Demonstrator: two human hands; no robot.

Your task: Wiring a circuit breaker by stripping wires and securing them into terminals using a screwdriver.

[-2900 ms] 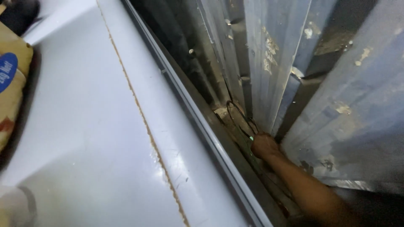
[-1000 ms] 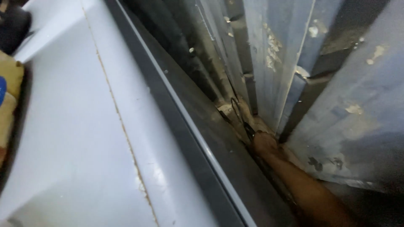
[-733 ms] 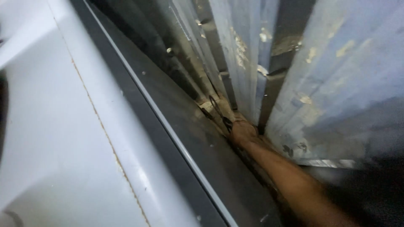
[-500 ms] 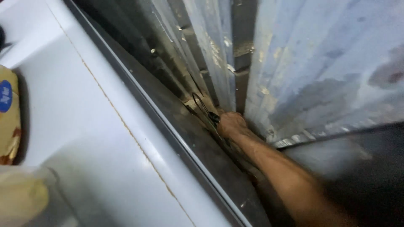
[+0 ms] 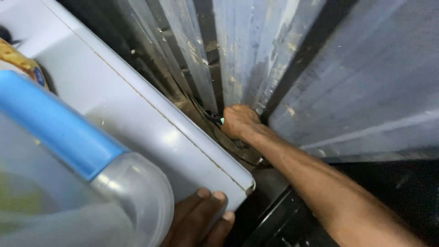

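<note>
Corrugated metal wall (image 5: 366, 82) fills the upper right; one white appliance top (image 5: 151, 132) runs diagonally below it. One clear container with a blue band (image 5: 68, 151) sits lower left. My left hand (image 5: 199, 219), bottom centre, curls over the appliance corner. My right hand (image 5: 238, 120), mid-frame, is closed around one black cable (image 5: 211, 117) in the gap. Best pulled slowly along the gap, I judge.
</note>
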